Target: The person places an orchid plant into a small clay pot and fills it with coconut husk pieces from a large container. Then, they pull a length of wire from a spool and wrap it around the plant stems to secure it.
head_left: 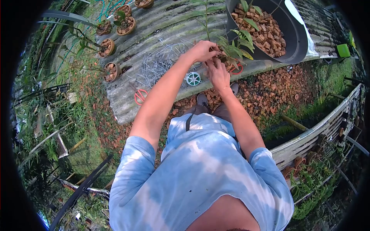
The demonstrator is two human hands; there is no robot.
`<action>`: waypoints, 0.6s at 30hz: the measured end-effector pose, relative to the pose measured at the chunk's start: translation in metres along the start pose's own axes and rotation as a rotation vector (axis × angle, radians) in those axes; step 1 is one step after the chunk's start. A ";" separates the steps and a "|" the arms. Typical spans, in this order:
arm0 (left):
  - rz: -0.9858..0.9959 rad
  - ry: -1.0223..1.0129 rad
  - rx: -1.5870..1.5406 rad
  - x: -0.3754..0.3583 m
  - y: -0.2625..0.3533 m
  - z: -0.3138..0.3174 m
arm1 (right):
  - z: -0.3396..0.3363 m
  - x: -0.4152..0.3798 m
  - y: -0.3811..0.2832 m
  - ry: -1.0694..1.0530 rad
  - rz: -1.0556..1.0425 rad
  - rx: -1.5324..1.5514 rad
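My left hand is closed with its fingertips pinched at the base of a leafy green plant. Just below it, almost touching, my right hand has its fingers bent and pressed together; what sits between them is too small to make out. A round green-and-white spool of tie lies left of my right hand. Beyond my left forearm spreads a heap of thin metal wires. Red-handled scissors rest near the front edge, and another red handle shows beside my right hand.
A corrugated sheet forms the work surface. On its right stands a big black pot with brick chips inside. Several small clay pots with plants, such as one clay pot, line the left side. Brick pieces cover the ground.
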State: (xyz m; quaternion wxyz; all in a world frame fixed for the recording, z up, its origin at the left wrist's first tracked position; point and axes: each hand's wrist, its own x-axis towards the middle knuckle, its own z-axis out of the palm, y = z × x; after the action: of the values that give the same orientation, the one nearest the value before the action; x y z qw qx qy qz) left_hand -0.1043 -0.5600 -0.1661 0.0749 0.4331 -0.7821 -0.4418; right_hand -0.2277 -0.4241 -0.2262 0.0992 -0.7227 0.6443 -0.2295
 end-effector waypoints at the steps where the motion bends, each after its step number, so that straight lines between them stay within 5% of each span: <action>1: -0.014 0.005 -0.020 0.000 0.000 0.000 | -0.003 -0.001 -0.001 0.006 0.007 0.026; 8: 0.008 0.038 -0.057 0.004 -0.010 0.005 | -0.010 -0.012 -0.001 0.142 0.171 0.385; 13: 0.012 0.053 -0.058 -0.002 -0.003 0.003 | -0.007 -0.030 0.010 0.266 0.034 0.257; 18: -0.006 0.058 -0.072 -0.002 -0.005 0.005 | -0.010 -0.045 0.029 0.238 0.237 0.371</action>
State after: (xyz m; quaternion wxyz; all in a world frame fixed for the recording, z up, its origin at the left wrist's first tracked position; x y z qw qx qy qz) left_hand -0.1023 -0.5568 -0.1723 0.1119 0.4450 -0.7620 -0.4569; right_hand -0.2610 -0.3829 -0.2389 0.1799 -0.5792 0.6786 -0.4143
